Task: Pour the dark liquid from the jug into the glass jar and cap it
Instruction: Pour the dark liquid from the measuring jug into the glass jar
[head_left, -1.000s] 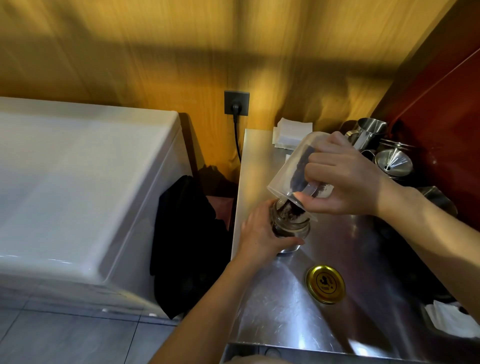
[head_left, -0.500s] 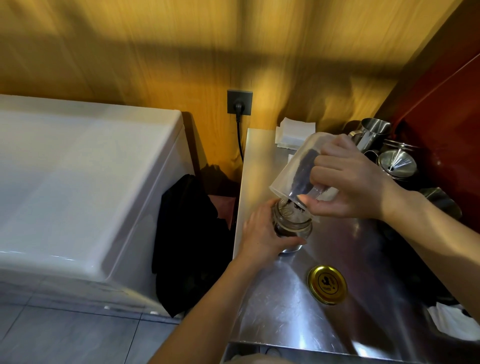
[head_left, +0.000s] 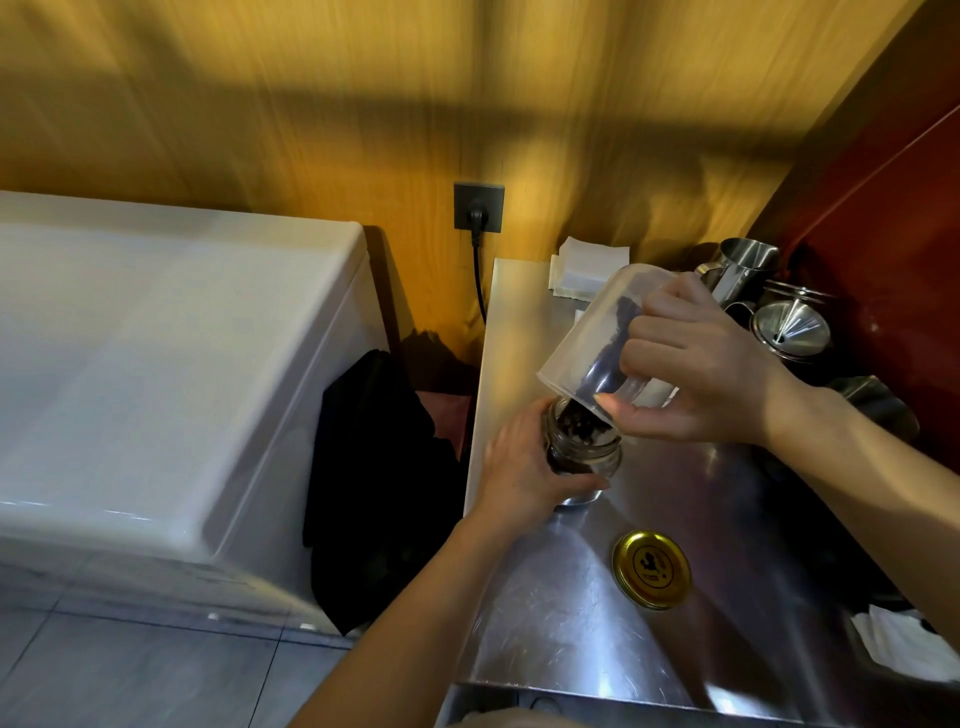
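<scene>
My right hand (head_left: 691, 364) grips a clear plastic jug (head_left: 587, 338), tipped steeply mouth-down over a small glass jar (head_left: 584, 447). A dark streak runs down the jug's inner wall to its lip, which sits just above the jar's mouth. The jar stands on the steel counter (head_left: 550, 613) and holds dark liquid near its neck. My left hand (head_left: 519, 473) wraps around the jar's left side. A gold metal lid (head_left: 652, 569) lies flat on the counter, in front and to the right of the jar.
Steel cups (head_left: 743, 267) and a steel funnel (head_left: 789, 327) crowd the back right corner. White paper squares (head_left: 587, 270) lie at the counter's back edge, a white cloth (head_left: 904, 644) at the right. A white chest appliance (head_left: 156, 364) and black fabric (head_left: 374, 483) stand left of the counter.
The jug stays tipped over the jar and the jar's dark content has risen toward the neck. Both hands keep their grips; the view shifted slightly.
</scene>
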